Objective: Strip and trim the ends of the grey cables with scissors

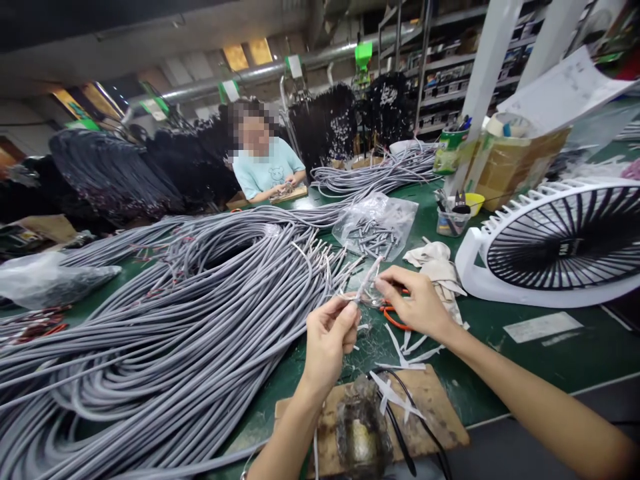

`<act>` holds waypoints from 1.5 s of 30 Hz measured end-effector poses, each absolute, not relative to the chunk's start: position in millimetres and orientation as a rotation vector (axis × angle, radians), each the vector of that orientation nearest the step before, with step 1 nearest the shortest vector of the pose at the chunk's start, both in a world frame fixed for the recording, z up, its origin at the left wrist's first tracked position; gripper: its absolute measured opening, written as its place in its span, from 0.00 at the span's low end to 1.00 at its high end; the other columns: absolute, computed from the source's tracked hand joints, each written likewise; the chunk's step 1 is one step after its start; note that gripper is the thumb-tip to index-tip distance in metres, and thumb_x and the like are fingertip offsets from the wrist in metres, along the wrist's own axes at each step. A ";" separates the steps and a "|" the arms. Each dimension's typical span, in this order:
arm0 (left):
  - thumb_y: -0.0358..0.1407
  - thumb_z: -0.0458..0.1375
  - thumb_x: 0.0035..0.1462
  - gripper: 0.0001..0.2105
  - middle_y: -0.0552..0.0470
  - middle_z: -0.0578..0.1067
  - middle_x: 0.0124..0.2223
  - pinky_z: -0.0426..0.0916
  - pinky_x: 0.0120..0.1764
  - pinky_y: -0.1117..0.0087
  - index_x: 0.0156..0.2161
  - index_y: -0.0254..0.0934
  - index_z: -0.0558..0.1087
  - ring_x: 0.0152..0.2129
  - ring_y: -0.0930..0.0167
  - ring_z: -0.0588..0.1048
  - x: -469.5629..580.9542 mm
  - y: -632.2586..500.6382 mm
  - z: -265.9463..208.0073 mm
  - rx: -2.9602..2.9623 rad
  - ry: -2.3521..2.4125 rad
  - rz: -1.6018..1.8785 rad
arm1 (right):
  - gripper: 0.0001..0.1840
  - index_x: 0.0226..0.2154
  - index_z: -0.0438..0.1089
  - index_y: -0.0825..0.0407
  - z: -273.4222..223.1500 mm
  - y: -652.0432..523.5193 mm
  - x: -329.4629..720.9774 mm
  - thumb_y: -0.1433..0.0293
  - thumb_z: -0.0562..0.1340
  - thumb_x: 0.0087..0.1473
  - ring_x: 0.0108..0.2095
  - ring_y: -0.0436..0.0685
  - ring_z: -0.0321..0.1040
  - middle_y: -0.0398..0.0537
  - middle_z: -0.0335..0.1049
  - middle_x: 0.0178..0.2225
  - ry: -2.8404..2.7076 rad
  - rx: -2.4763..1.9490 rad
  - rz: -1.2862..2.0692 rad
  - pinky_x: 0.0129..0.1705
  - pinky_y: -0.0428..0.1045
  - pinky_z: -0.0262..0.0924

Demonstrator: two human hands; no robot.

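Note:
My left hand (331, 337) pinches a pale, stripped cable end (369, 279) that points up and to the right. Close to its right, my right hand (415, 303) has thumb and fingers pressed together; whatever sits between them is too small to make out. Orange-handled scissors (395, 319) lie partly hidden under the right hand. Left of both hands spreads a large heap of grey cables (220, 293), with stripped white ends gathered near my fingers. Thin wire scraps and white strips (407, 350) are scattered on the green table (500, 373) below.
A wooden board (440, 407) bearing a small metal device (363, 433) lies in front. A white fan (560, 247) stands at right. Behind my hands are a plastic bag of cut pieces (375, 227) and a cloth (435, 263). Across the table sits a co-worker (270, 167).

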State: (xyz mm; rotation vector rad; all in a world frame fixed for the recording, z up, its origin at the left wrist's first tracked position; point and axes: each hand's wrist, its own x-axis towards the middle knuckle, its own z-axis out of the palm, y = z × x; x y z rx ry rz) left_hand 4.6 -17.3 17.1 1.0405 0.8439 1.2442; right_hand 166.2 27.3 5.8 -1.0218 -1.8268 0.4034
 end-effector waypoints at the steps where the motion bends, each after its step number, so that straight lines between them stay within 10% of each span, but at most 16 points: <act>1: 0.39 0.59 0.50 0.10 0.59 0.59 0.21 0.41 0.13 0.83 0.34 0.33 0.71 0.11 0.86 0.47 4.6 -17.1 17.1 1.045 0.840 1.249 | 0.09 0.27 0.68 0.54 7.2 23.6 164.0 0.70 0.55 0.55 0.27 0.51 0.63 0.46 0.68 0.26 -1.847 -0.959 0.407 0.30 0.46 0.57; 22: 0.38 0.58 0.50 0.11 0.62 0.58 0.19 0.44 0.14 0.82 0.36 0.32 0.68 0.11 0.85 0.49 7.9 -4.9 9.6 1.054 1.030 1.336 | 0.02 0.28 0.66 0.52 10.5 -4.0 157.4 0.74 0.59 0.49 0.26 0.50 0.59 0.43 0.64 0.24 -1.769 -0.494 0.454 0.31 0.48 0.56; 27: 0.36 0.58 0.51 0.15 0.61 0.62 0.23 0.50 0.15 0.83 0.45 0.38 0.64 0.13 0.83 0.55 11.3 -11.2 10.4 1.145 0.904 1.298 | 0.27 0.40 0.62 0.52 -0.1 6.9 147.4 0.67 0.69 0.36 0.16 0.41 0.45 0.41 0.61 0.31 -1.492 -0.992 0.823 0.14 0.41 0.41; 30: 0.36 0.58 0.51 0.16 0.60 0.63 0.23 0.51 0.15 0.83 0.45 0.37 0.64 0.13 0.83 0.56 12.7 -12.9 9.0 1.155 0.895 1.273 | 0.13 0.30 0.67 0.55 -1.0 11.5 142.1 0.63 0.64 0.44 0.16 0.42 0.52 0.42 0.65 0.26 -1.494 -0.946 1.033 0.16 0.41 0.48; 34: 0.37 0.59 0.50 0.16 0.62 0.58 0.18 0.47 0.14 0.82 0.44 0.32 0.69 0.12 0.83 0.53 13.8 -11.5 5.9 1.116 0.920 1.279 | 0.12 0.19 0.68 0.56 0.3 9.2 140.9 0.66 0.62 0.47 0.20 0.48 0.60 0.44 0.65 0.18 -1.490 -0.957 0.853 0.21 0.43 0.55; 45: 0.35 0.63 0.44 0.09 0.59 0.62 0.17 0.45 0.14 0.83 0.31 0.30 0.75 0.12 0.85 0.53 15.3 -14.5 6.1 0.883 0.927 1.470 | 0.06 0.30 0.69 0.56 -1.6 -5.5 141.8 0.79 0.58 0.49 0.24 0.48 0.66 0.46 0.70 0.23 -1.822 -0.718 -0.184 0.25 0.43 0.58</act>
